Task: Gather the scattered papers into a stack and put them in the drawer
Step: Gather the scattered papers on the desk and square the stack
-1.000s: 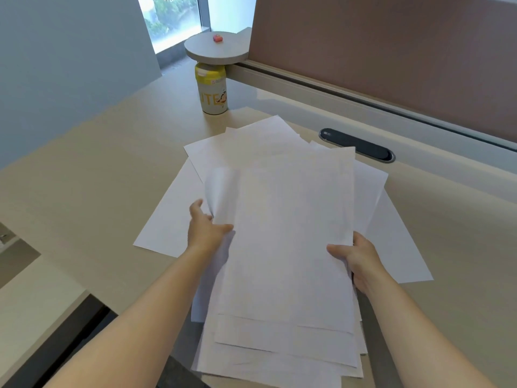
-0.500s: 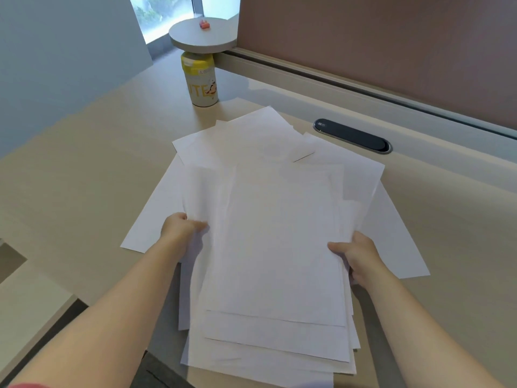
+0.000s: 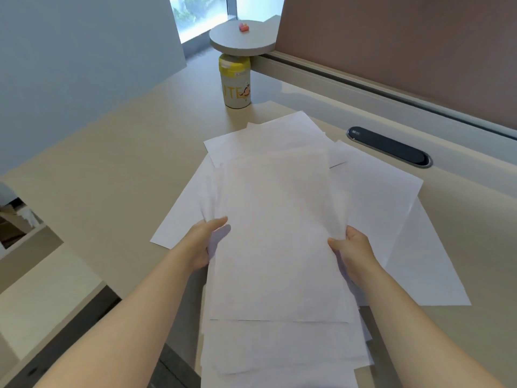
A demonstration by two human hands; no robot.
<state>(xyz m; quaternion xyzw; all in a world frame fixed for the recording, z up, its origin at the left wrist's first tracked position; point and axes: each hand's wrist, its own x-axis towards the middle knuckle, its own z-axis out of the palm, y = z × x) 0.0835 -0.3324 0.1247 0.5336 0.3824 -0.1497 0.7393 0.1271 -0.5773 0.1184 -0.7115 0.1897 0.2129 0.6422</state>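
At the desk's (image 3: 92,175) near edge, both hands are gripping a loose stack of papers (image 3: 277,247).
Left hand (image 3: 205,242) is pinching the stack's left side, right hand (image 3: 354,252) its right side; the stack is overhanging the near edge. More sheets (image 3: 391,208) are lying underneath, mid-desk; yellow-lidded bottle (image 3: 236,82) is standing near the far edge.

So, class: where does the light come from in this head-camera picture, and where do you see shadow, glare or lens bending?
Head view: daylight enters by the window at the top; the yellow bottle sits shaded under the round shelf; the left hand casts a soft shadow on the papers; pale sheen on the desk; the partition rail bows slightly.
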